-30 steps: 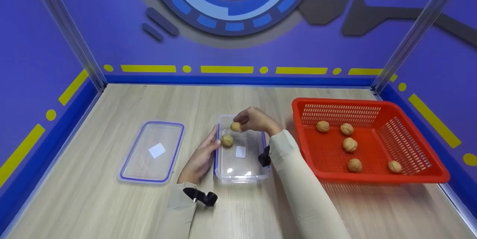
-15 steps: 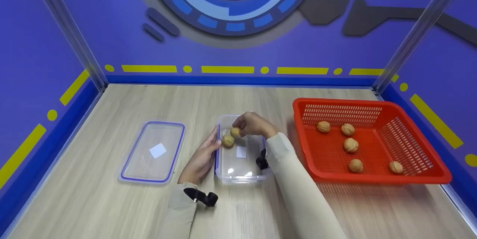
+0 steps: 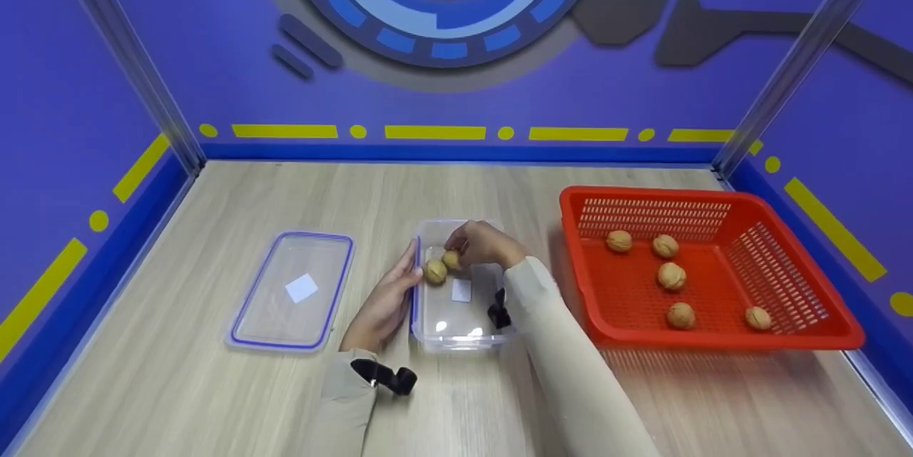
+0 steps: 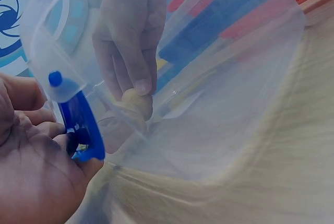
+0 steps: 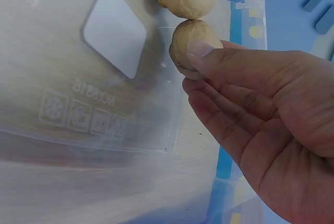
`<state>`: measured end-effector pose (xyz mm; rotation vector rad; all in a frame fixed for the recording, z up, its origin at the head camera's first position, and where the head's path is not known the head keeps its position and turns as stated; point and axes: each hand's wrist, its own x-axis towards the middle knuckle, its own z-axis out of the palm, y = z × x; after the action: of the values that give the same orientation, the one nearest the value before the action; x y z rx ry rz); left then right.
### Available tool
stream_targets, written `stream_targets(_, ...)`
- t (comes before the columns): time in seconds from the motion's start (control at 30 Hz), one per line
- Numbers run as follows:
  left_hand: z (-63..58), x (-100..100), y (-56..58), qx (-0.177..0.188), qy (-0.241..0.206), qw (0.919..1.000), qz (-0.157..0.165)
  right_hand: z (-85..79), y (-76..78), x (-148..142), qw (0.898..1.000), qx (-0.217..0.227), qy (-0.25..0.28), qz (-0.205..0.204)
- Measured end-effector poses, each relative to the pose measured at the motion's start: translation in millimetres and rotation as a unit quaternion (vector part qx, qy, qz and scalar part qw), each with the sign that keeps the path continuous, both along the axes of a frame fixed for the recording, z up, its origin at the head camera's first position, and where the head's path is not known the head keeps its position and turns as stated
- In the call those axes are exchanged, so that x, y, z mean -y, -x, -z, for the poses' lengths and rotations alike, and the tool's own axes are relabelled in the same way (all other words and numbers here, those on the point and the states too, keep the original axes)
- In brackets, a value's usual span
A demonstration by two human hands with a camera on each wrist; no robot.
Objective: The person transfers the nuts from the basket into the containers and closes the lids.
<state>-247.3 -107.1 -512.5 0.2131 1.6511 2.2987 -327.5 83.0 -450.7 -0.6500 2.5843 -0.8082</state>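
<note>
A clear plastic food container (image 3: 449,340) with blue clips stands lidless in the middle of the table. My left hand (image 3: 384,306) holds its left side, thumb at the rim; in the left wrist view its fingers are at a blue clip (image 4: 82,125). Inside the container my right hand (image 3: 486,242) pinches a walnut (image 5: 189,44) between thumb and fingers. Another walnut (image 3: 435,271) lies in the container, touching or almost touching the pinched one. A white square label (image 3: 461,291) shows on the container's bottom.
The container's lid (image 3: 291,300), edged in blue, lies flat on the table to the left. At right stands a red plastic basket (image 3: 713,337) with several walnuts (image 3: 671,276) spread over its floor. Blue panels (image 3: 456,104) wall the table at the back and sides.
My right hand has moved down and slightly toward me into the container, bringing its walnut against or close beside the other one. My left hand has stayed in place.
</note>
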Motion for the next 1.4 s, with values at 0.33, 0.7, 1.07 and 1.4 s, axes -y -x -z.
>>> stream_targets(0.33,0.6,0.0,1.5,-0.006,0.002,1.0,0.007,0.0,1.5,0.8,0.999,0.024,-0.019,0.012)
stream_targets(0.7,1.3,0.8,1.1,-0.004,0.002,1.0,0.006,-5.5,0.4,-0.5,1.0,0.003,-0.008,0.01)
stream_targets(1.07,1.2,1.1,2.2,-0.01,0.005,0.9999,0.006,-28.1,-2.7,-2.6,1.0,-0.005,0.015,0.007)
stream_targets(1.4,-0.1,-0.1,0.9,-0.004,0.01,0.9999,0.003,-48.4,-3.9,-17.5,0.999,-0.036,0.02,-0.009)
